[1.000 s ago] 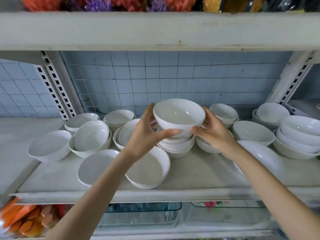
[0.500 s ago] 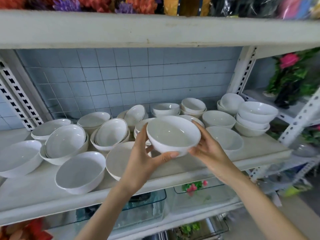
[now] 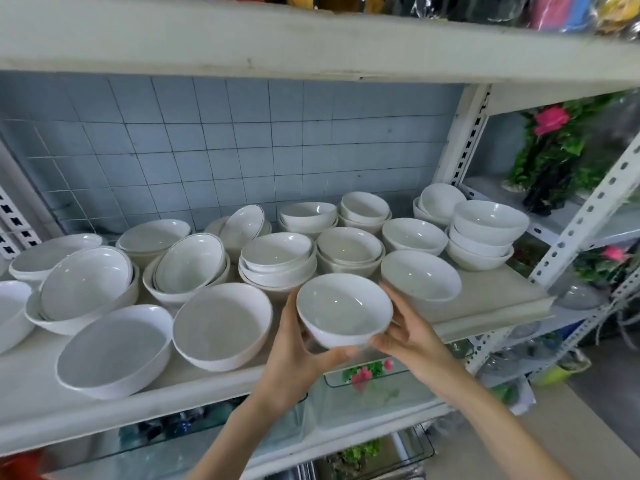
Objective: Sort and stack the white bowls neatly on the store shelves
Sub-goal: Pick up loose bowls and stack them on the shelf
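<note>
Holding one small white bowl (image 3: 344, 311) between two hands, the person kept it just off the front edge of the shelf (image 3: 485, 296), mouth up and tipped a little toward the camera.

Head view, itemised:
- Left hand (image 3: 294, 355): grip curled round the bowl's left wall, thumb under the base.
- Right hand (image 3: 412, 334): grip curled on the right wall, fingers at the rim.
- Single bowl (image 3: 420, 277): on the shelf, just beside the held one.
- Tall stack (image 3: 485, 233): similar-sized bowls, far right.
- Nested stack (image 3: 348, 252): mid-shelf, behind the held bowl.
- Large bowl (image 3: 221, 327): front, to the left.
- Tilted bowl (image 3: 192, 263): leaning in its stack.

Handling note: the held bowl appeared to match the right-hand sizes. It would be best lowered level onto a like-sized stack, centred, and released only once seated, clear of the single bowl's rim.
</note>
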Available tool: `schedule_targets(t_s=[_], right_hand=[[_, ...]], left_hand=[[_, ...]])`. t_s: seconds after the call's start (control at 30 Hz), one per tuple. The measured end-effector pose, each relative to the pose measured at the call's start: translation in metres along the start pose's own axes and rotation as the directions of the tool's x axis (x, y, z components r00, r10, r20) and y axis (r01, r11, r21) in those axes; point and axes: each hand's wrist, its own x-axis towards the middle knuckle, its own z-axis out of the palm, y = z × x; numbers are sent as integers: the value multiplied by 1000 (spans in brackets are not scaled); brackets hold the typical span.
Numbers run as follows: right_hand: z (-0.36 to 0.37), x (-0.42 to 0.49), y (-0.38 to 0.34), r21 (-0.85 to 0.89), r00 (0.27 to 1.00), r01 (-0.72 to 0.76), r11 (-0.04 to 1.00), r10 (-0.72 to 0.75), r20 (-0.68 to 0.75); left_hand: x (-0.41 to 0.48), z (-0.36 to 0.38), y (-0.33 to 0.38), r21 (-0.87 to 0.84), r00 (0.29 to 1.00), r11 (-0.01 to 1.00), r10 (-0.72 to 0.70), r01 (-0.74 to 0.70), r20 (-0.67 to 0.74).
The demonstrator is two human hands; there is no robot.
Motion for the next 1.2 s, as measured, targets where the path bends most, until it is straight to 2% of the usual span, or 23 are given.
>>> schedule_targets(t_s=[0.2, 0.5, 0.77, 0.83, 0.9, 1.0, 1.1, 1.2], right_hand=[[-10, 20, 3, -9, 996, -28, 1000, 28, 87], [-22, 27, 13, 23, 992, -17, 1000, 14, 122], [-28, 26, 9, -8, 988, -21, 1000, 22, 152], [-30, 23, 5, -66, 985, -22, 998, 33, 172], [-32, 19, 1, -197, 982, 2, 980, 35, 184], [-36, 13, -8, -369, 993, 38, 929, 5, 114], [-46, 8, -16, -475, 984, 121, 871, -167, -55], [-60, 8, -21, -663, 902, 213, 718, -405, -148]], left_hand=[[11, 3, -10, 63, 997, 996, -57, 60, -52], [19, 10, -13, 253, 996, 967, 7, 17, -93], [19, 9, -16, 189, 994, 980, -45, 63, -98], [19, 9, -17, 157, 992, 985, -55, 72, -110], [20, 9, -18, 136, 991, 987, -66, 82, -120], [21, 7, -20, 128, 989, 987, -85, 100, -119], [20, 7, -20, 134, 990, 985, -97, 110, -103], [21, 7, -18, 129, 990, 986, -98, 110, -99]])
